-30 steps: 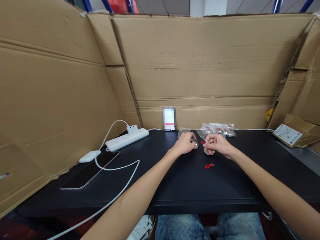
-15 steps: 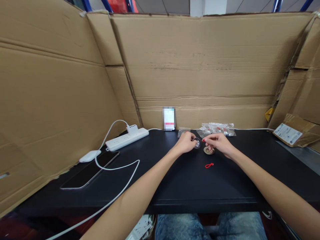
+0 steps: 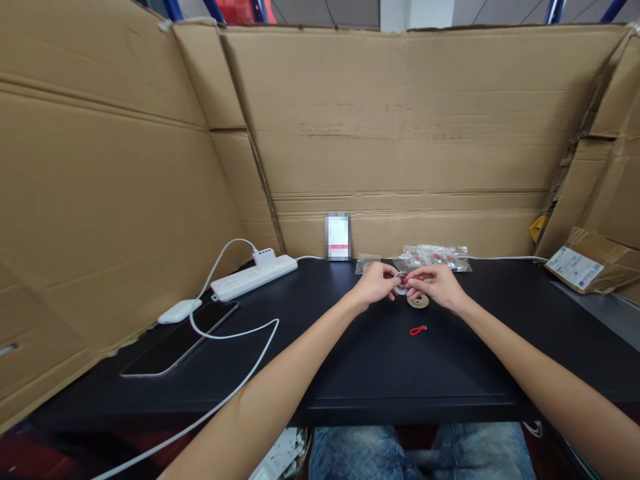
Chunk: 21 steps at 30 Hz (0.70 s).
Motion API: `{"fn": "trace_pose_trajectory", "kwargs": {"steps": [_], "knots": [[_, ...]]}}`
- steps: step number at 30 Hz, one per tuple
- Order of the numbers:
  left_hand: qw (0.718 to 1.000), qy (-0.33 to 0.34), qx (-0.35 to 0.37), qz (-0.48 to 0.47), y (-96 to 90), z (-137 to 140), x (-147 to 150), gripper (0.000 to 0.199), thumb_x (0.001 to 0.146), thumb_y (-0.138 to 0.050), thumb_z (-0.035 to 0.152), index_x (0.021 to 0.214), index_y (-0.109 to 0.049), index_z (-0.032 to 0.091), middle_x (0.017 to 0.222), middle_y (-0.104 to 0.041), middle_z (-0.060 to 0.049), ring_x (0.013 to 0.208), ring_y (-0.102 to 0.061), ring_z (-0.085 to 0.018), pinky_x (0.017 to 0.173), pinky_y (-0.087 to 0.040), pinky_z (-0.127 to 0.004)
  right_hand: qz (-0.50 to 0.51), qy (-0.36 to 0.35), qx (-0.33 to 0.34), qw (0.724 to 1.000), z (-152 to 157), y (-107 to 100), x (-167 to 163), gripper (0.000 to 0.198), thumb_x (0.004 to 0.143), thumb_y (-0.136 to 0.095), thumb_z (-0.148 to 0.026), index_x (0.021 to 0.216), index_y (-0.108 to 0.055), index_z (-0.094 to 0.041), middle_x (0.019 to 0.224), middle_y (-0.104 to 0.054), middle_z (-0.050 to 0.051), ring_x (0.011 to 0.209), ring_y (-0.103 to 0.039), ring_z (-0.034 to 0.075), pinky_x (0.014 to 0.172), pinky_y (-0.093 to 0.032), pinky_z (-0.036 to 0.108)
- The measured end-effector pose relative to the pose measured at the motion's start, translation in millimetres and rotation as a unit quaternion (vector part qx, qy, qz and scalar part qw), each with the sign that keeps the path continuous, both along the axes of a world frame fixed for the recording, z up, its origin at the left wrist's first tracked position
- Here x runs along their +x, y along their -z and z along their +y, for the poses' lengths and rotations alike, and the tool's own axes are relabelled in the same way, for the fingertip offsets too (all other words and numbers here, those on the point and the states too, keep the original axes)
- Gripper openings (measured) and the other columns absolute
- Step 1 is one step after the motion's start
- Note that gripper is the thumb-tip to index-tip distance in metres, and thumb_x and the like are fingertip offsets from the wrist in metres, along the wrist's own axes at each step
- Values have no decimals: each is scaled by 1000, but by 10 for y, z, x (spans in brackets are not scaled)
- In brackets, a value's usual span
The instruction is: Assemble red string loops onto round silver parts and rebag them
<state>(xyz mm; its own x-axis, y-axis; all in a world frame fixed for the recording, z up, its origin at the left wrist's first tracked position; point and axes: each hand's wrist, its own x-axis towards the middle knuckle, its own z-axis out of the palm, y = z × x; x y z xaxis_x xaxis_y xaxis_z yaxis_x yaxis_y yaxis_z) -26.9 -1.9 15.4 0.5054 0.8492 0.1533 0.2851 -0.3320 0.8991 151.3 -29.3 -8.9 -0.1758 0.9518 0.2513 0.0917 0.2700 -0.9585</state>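
Note:
My left hand [image 3: 376, 284] is closed on the edge of a small clear round disc [image 3: 401, 288], held a little above the black table. Beside it, my right hand [image 3: 437, 287] pinches a tiny red piece [image 3: 411, 281] against the disc's right side; its exact shape is mostly covered by my fingers. Just below my right fingertips lies a tan round disc [image 3: 418, 302] with a small hole in its middle. Closer to me on the tabletop is a red looped cord [image 3: 418, 330].
Clear plastic packets [image 3: 434, 257] with red bits lie at the back, near a lit phone [image 3: 339, 237] against the cardboard wall [image 3: 400, 133]. A power strip [image 3: 255, 277], white cable [image 3: 274, 333] and dark tablet-like device [image 3: 180, 340] occupy the left. An opened parcel [image 3: 590, 261] sits right.
My right hand has moved left and brought the red piece up to the clear disc. The clear disc has shifted slightly right in my left hand. The tan disc is less covered.

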Motion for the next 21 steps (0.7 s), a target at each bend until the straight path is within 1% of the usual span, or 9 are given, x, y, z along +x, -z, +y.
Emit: {"fn": "trace_pose_trajectory", "kwargs": {"steps": [2, 4, 7, 9, 11, 15, 21], "knots": [[999, 18, -29, -36, 10, -8, 19, 12, 81, -62, 16, 73, -65, 7, 68, -65, -7, 54, -60, -11, 52, -52, -23, -55, 16, 50, 997, 6, 5, 4, 28, 73, -72, -40, 84, -67, -15, 65, -68, 4, 59, -66, 18, 60, -55, 33], [995, 32, -62, -71, 20, -16, 32, 10, 80, -63, 14, 74, -65, 7, 68, -66, -7, 57, -63, -12, 56, -55, -26, -131, 49, 122, 983, -13, -15, 4, 19, 79, -65, -35, 84, -67, -17, 71, -67, 4, 61, -63, 17, 61, -51, 31], [986, 42, -114, -112, 15, -36, 35, 8, 80, -64, 13, 76, -66, 7, 73, -67, -8, 59, -64, -12, 64, -57, -29, -242, 95, 224, 939, -60, -61, -1, 12, 85, -58, -26, 84, -67, -18, 80, -65, 4, 66, -58, 16, 64, -46, 30], [980, 43, -144, -130, -5, -54, 32, 7, 80, -64, 12, 76, -66, 7, 75, -68, -9, 61, -65, -12, 70, -57, -30, -282, 107, 266, 915, -83, -76, -4, 11, 86, -56, -23, 85, -66, -18, 81, -61, 4, 68, -54, 15, 66, -44, 30], [974, 46, -168, -146, -29, -72, 28, 7, 81, -64, 12, 77, -67, 7, 77, -69, -9, 64, -66, -13, 75, -57, -32, -300, 110, 288, 903, -90, -71, -6, 10, 87, -54, -21, 85, -64, -18, 82, -59, 4, 71, -53, 16, 68, -43, 30], [964, 42, -202, -169, -58, -94, 27, 9, 83, -61, 10, 78, -67, 6, 76, -69, -10, 68, -67, -14, 82, -56, -35, -315, 114, 298, 894, -75, -30, -5, 10, 89, -50, -18, 85, -59, -18, 83, -56, 5, 76, -53, 17, 70, -42, 30], [957, 18, -218, -192, -53, -106, 54, 10, 82, -61, 8, 74, -66, 7, 76, -69, -9, 66, -67, -13, 86, -55, -38, -341, 122, 311, 879, -69, -11, 4, 9, 89, -48, -16, 85, -56, -18, 87, -53, 6, 80, -53, 19, 73, -43, 31]]}}
